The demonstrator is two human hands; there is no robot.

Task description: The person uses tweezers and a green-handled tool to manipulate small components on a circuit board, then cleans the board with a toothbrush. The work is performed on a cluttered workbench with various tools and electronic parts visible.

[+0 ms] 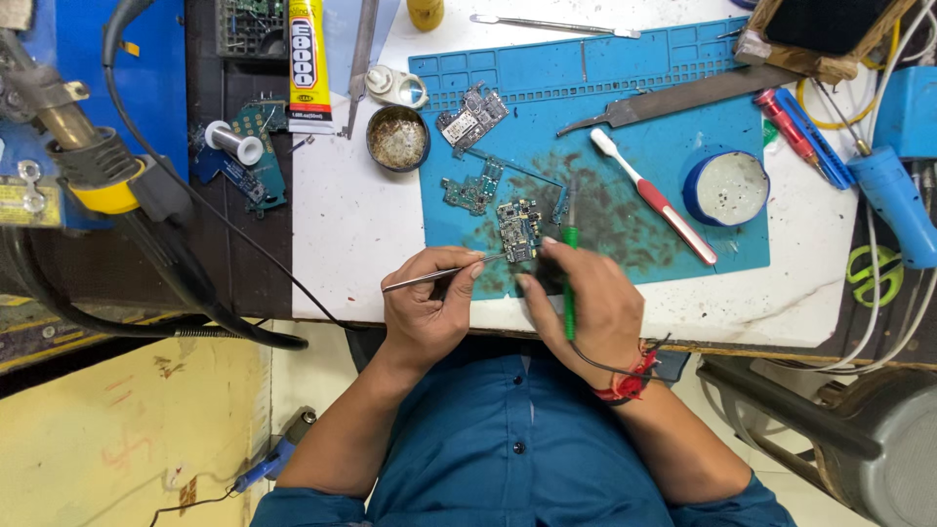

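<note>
Circuit board (518, 229): small, green, densely populated, rectangular.

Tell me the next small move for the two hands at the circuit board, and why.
Probably bring the green-handled tool in the right hand down onto the small circuit board. The left hand already has the tweezers with their tips at the board's edge, and the tool's tip sits just beside it on the blue mat.

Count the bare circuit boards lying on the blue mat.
3: a silver-shielded circuit board near the mat's top, a green circuit board below it, and a small dark circuit board at the tweezers' tip. The hands may hide more.
</note>
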